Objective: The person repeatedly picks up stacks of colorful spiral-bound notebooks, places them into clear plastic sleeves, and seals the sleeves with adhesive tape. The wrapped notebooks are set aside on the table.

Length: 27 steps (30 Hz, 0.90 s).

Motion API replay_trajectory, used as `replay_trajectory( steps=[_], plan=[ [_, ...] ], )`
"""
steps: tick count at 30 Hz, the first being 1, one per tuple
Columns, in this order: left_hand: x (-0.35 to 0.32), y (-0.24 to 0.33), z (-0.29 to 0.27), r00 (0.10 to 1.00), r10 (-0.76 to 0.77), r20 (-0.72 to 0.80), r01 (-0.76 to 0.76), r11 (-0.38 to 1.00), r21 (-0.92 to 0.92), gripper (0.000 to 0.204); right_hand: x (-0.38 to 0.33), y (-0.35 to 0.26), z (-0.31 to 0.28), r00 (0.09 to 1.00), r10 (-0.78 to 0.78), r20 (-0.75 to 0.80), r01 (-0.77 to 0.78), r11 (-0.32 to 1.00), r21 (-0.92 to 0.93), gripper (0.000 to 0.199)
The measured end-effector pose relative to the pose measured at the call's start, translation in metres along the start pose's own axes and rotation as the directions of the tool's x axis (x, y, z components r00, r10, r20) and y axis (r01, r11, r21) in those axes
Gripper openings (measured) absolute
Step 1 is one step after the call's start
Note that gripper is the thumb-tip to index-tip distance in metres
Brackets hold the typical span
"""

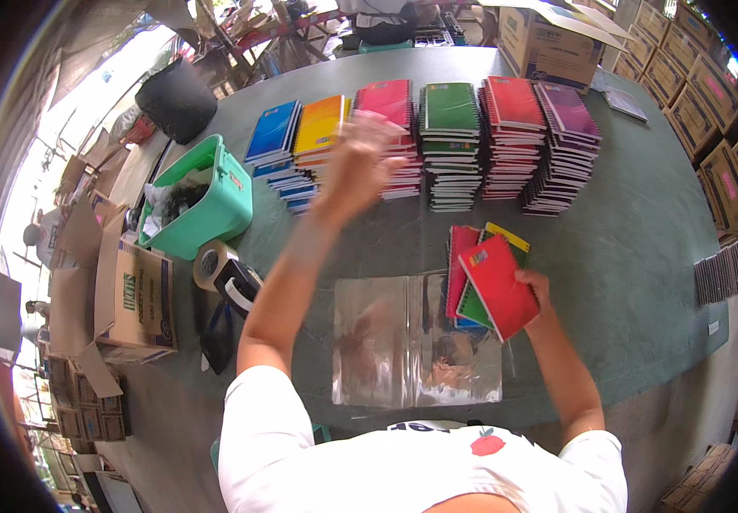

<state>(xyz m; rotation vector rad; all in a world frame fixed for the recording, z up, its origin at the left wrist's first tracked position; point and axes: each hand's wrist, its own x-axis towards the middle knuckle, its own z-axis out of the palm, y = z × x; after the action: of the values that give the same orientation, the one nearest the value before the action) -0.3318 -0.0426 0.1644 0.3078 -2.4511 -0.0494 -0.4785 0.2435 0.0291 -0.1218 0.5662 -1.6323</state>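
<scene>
My right hand [535,295] grips a red spiral notebook [499,278] by its right edge. Beneath it lie a pinkish-red notebook [463,248], a green notebook [474,309], a yellow one [510,235] and a sliver of blue, loosely fanned. This small pile overlaps the top of clear plastic sleeves [373,350] lying flat before me. My left hand [360,171], smeared by motion, is over the yellow stack [322,126] and the pink stack [384,98]; its fingers cannot be made out. Stacks of blue [272,128], green [450,109], red [514,103] and purple notebooks [567,111] complete the row.
On the left stand a green bin [202,218] holding plastic scraps, a tape roll [211,263] with a black dispenser [239,286], and an open carton [138,295]. A carton [548,47] sits at the far right; dark notebooks [728,269] are stacked at the right edge.
</scene>
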Motion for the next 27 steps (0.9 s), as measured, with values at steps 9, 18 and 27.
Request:
replay_trajectory(
  steps=[9,18,27],
  plan=[
    [-0.026,-0.067,-0.038,0.983,-0.058,-0.175,0.099,0.967,0.233,0.02,0.035,-0.002,0.029,0.997,-0.082,-0.007,0.082,0.997,0.015,0.04],
    [0.017,0.163,0.053,0.826,0.536,0.173,-0.462,0.82,-0.338,0.024,-0.004,-0.007,-0.004,0.969,-0.181,-0.165,0.171,0.982,-0.077,0.048],
    [0.184,0.185,0.142,0.924,0.351,0.15,-0.355,0.935,0.001,0.028,-0.057,-0.021,-0.051,0.964,-0.133,-0.231,0.114,0.989,-0.095,0.053]
  ],
)
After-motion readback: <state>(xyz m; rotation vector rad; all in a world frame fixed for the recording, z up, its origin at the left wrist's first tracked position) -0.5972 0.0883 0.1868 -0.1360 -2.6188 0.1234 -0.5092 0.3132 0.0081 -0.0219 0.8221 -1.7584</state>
